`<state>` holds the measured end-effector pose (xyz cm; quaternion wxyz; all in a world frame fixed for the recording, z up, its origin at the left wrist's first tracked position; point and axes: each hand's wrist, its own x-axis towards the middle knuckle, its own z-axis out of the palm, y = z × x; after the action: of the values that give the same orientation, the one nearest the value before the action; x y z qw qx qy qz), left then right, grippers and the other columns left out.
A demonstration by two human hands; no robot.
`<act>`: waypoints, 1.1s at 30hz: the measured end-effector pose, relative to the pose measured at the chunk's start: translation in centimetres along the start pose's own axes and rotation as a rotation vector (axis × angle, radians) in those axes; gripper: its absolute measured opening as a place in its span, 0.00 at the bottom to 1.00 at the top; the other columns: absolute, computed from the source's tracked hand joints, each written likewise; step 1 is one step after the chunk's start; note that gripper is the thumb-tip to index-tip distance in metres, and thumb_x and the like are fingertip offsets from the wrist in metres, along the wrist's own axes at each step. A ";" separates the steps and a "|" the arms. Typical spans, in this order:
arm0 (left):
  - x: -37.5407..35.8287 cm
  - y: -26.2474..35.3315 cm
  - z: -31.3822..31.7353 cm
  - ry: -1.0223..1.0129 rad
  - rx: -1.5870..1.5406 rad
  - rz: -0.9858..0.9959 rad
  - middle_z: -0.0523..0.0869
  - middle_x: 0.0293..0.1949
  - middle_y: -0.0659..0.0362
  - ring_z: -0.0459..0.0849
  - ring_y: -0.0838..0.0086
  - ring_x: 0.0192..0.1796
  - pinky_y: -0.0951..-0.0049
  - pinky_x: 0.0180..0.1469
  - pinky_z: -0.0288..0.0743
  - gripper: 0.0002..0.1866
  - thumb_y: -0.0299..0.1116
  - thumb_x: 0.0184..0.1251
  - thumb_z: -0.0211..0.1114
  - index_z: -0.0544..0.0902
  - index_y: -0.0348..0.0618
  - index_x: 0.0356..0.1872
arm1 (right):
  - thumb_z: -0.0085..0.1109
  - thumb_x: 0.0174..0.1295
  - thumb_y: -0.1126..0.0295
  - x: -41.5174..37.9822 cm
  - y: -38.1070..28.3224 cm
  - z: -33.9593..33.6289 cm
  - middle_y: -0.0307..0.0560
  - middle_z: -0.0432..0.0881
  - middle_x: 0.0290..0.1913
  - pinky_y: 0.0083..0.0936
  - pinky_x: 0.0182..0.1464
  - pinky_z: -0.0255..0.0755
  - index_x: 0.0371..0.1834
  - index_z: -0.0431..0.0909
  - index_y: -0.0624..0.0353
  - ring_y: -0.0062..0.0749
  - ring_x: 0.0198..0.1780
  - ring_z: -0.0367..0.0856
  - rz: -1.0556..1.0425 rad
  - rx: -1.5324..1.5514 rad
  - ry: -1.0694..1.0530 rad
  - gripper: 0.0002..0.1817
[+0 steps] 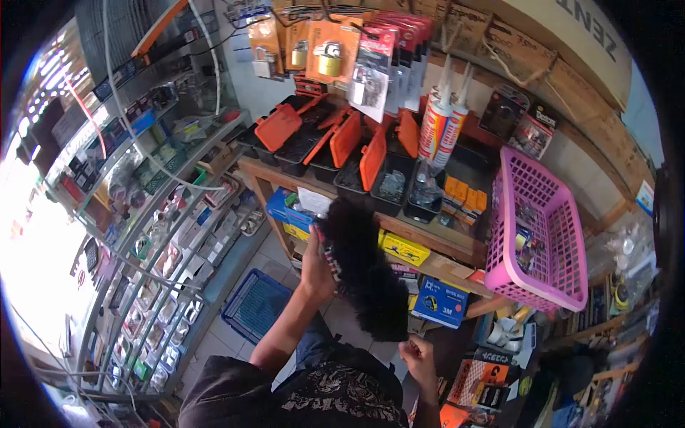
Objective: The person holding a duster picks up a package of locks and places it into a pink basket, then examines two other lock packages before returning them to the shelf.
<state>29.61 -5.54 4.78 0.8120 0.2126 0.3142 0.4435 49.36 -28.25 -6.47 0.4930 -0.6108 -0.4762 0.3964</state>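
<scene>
A long, black, fluffy duster (367, 274) hangs in front of my body, its upper end near the front edge of the wooden shelf. My left hand (316, 264) is wrapped round the left side of it. Just beyond its lower right end, my right hand (417, 354) has its fingers curled in; whether anything is inside them I cannot make out. Behind the duster's upper end stand black bins with orange lids (372, 158) and small black trays of hardware (392, 185).
A pink basket (508, 242) stands right of the bins, beside sealant tubes (437, 128). Packaged padlocks (329, 60) hang above. Wire racks with goods (153, 285) line the left. A blue crate (228, 312) sits on the floor. Boxes (439, 303) fill the lower shelf.
</scene>
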 end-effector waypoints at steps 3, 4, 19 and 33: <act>0.3 -3.3 1.0 0.089 -0.091 0.150 0.85 0.44 0.64 0.84 0.75 0.40 0.74 0.41 0.79 0.31 0.64 0.72 0.46 0.77 0.50 0.59 | 0.59 0.65 0.72 0.7 0.2 1.2 0.33 0.69 0.16 0.16 0.21 0.55 0.25 0.71 0.59 0.12 0.19 0.66 0.028 0.052 0.027 0.11; -0.2 -4.3 1.5 0.076 -0.152 0.036 0.85 0.41 0.65 0.83 0.78 0.37 0.77 0.38 0.77 0.31 0.64 0.72 0.47 0.77 0.50 0.59 | 0.59 0.65 0.72 1.2 -0.6 1.7 0.33 0.69 0.16 0.16 0.21 0.55 0.25 0.71 0.59 0.12 0.19 0.66 0.025 0.053 0.017 0.11; 5.1 0.1 -5.1 -0.929 -0.654 0.128 0.80 0.57 0.52 0.79 0.59 0.59 0.55 0.65 0.70 0.32 0.59 0.76 0.40 0.71 0.42 0.64 | 0.60 0.67 0.69 0.9 -0.1 4.3 0.34 0.58 0.17 0.25 0.24 0.52 0.26 0.70 0.63 0.17 0.22 0.54 -0.107 -0.034 0.211 0.14; 3.9 2.6 -0.2 -0.176 -0.376 0.399 0.80 0.57 0.51 0.80 0.58 0.57 0.59 0.64 0.71 0.29 0.54 0.79 0.39 0.71 0.40 0.62 | 0.61 0.64 0.65 -0.8 2.0 3.7 0.31 0.62 0.18 0.21 0.24 0.52 0.30 0.77 0.63 0.15 0.22 0.58 -0.199 -0.123 0.154 0.11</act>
<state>29.57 -0.83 5.02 0.7581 0.1537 0.1066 0.6248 46.07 -28.29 -9.18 0.5268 -0.6181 -0.5186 0.2676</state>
